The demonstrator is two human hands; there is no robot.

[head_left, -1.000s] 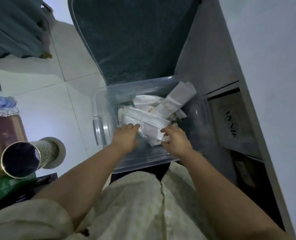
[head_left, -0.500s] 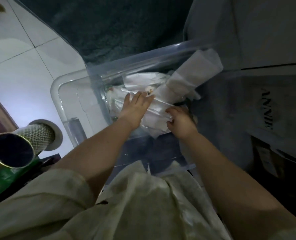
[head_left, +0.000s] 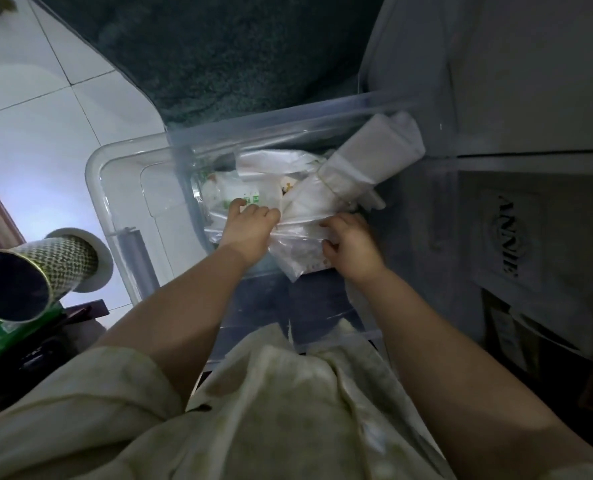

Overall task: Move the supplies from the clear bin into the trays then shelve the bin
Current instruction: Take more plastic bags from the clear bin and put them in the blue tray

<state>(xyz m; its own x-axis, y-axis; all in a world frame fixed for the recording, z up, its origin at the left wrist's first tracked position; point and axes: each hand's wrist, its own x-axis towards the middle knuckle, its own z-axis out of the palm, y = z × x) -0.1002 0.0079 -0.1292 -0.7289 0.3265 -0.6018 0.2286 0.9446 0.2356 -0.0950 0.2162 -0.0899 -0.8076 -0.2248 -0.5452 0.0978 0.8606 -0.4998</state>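
Hands (head_left: 250,226) (head_left: 352,245) grasp plastic packets (head_left: 302,233) inside clear bin (head_left: 125,161); rolled paper (head_left: 367,161) overlies them.

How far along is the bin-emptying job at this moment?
Early stage. Done: nothing visibly; no tray shows in this view. In hand: the left hand and right hand are both inside the clear bin, closing on a clear plastic bag in the pile. Left: the white packets and the tall wrapped bundle leaning on the far rim are still in the bin, so emptying and shelving remain.
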